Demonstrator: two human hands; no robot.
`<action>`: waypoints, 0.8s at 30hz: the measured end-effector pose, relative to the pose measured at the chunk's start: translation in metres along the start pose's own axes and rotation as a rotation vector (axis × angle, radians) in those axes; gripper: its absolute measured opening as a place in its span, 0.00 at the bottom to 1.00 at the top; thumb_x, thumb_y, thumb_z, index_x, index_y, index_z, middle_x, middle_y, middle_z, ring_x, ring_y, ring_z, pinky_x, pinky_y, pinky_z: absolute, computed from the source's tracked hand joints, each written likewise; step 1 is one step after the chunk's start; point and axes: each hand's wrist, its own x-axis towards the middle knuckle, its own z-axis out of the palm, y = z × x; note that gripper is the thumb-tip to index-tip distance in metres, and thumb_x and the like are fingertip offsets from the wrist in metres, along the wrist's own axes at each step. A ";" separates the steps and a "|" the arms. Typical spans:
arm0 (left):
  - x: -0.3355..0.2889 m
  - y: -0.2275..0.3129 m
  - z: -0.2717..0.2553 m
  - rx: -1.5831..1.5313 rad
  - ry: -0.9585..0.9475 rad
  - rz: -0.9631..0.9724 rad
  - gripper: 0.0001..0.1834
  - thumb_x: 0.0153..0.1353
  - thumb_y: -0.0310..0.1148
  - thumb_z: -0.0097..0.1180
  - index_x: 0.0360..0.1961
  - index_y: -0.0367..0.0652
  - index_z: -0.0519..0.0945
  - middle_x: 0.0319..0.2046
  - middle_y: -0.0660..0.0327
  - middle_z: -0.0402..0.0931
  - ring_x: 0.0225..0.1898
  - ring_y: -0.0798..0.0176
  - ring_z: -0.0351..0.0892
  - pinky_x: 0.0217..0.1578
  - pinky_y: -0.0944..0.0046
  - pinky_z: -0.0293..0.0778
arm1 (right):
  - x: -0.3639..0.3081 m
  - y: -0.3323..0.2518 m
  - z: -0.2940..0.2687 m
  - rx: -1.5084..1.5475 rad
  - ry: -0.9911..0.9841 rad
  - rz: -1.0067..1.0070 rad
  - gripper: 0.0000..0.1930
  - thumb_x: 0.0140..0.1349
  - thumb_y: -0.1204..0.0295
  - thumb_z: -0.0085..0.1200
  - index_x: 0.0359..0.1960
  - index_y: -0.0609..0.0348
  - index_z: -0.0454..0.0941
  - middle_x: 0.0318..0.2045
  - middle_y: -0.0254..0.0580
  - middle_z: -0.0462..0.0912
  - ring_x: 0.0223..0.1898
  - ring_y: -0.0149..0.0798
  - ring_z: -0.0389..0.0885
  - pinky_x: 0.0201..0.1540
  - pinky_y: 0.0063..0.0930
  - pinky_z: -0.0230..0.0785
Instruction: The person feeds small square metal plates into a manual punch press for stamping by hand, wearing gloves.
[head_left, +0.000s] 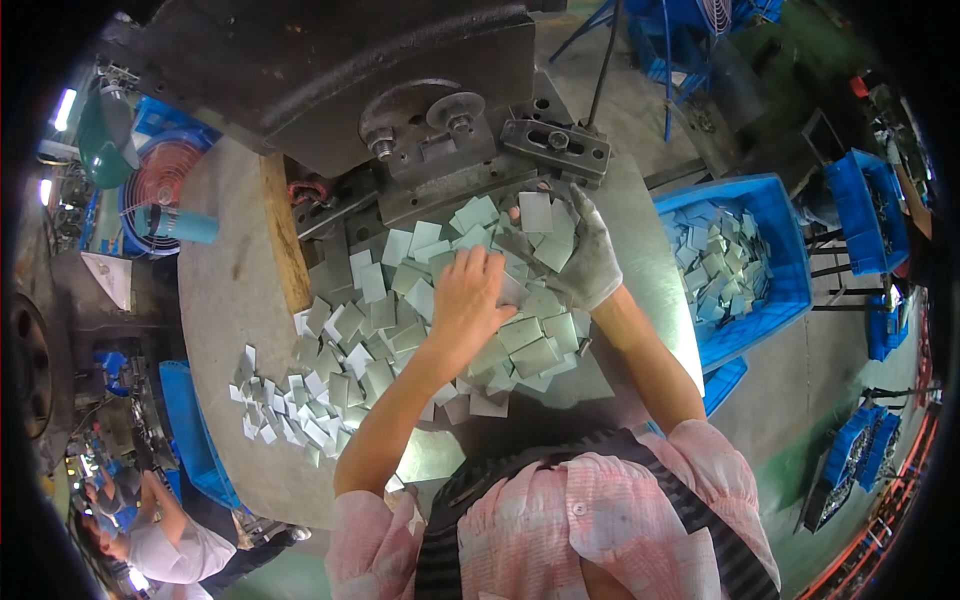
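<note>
- Starting nearest: left hand (470, 300) is bare, palm down, fingers spread loosely over the pile of metal plates (420, 320) on the worktop (225, 290); fingertips press on plates at pile centre, nothing pinched that I can see.
- Pile runs diagonally, lower left to upper right, from small loose pieces near the worktop's left edge up to bigger squares under the press; both hands sit at the upper-right end.
- Right hand (588, 262) wears a grey glove, just beyond and right of the left, fingers curled narrow. It holds a single plate (536, 212) upright-ish by its lower edge, flat face toward camera.
- Held plate lies ahead of both hands, toward the machine; right hand is the nearer, touching it. Left is apart from it, lower and left.
- Past that plate: press tooling (555, 140), a dark clamp block w/ bolts, just beyond the plate's top edge; can't tell if touching.
- Far right, off the worktop: blue crate (780, 300) w/ more plates, well apart from the hands.
- Lower left: another person's hand (155, 495), not involved.
</note>
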 end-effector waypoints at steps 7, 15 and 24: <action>-0.008 -0.019 -0.017 -0.010 -0.091 0.032 0.18 0.39 0.31 0.67 0.35 0.46 0.76 0.35 0.66 0.68 0.41 0.61 0.72 0.33 0.61 0.73 | -0.001 0.010 0.001 -0.075 -0.063 -0.051 0.26 0.49 0.75 0.63 0.51 0.57 0.68 0.43 0.28 0.78 0.50 0.27 0.72 0.63 0.29 0.54; -0.015 -0.015 -0.013 -0.006 -0.010 0.095 0.23 0.38 0.32 0.68 0.38 0.44 0.75 0.37 0.65 0.69 0.42 0.60 0.71 0.37 0.61 0.72 | 0.005 0.017 -0.001 0.259 0.064 0.049 0.20 0.65 0.52 0.37 0.48 0.51 0.69 0.42 0.50 0.77 0.44 0.47 0.77 0.51 0.47 0.69; -0.004 -0.022 -0.002 0.166 0.126 0.294 0.16 0.43 0.32 0.65 0.33 0.45 0.73 0.33 0.64 0.69 0.35 0.60 0.71 0.33 0.62 0.71 | 0.002 0.014 0.003 -0.008 0.049 -0.001 0.19 0.52 0.68 0.60 0.45 0.56 0.72 0.39 0.31 0.80 0.45 0.32 0.76 0.59 0.31 0.58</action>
